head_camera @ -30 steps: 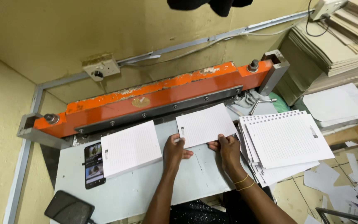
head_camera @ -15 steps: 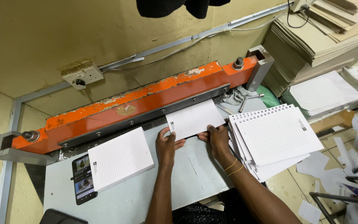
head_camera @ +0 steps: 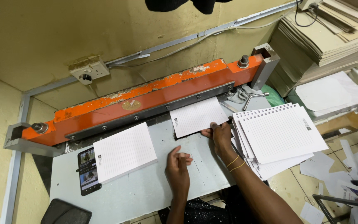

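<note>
Lit phone screen [head_camera: 89, 171]: left on worktop [head_camera: 146, 191], half under lined pad [head_camera: 124, 152], colourful pictures
Dark phone [head_camera: 66, 212]: bottom-left edge, screen black

The lined sheets [head_camera: 199, 117] under the right hand [head_camera: 221, 137] are thin matt white paper, like the trimmed stack [head_camera: 124, 152] and the punched pile [head_camera: 279, 137]. The cutter bar [head_camera: 146, 98] is orange-painted metal, chipped and rust-flecked, with a dull grey steel clamp strip [head_camera: 154, 111] and bolts. The table [head_camera: 146, 188] is smooth pale painted metal, faintly scuffed; the phone [head_camera: 88, 171] shows a glossy glass screen.
</note>
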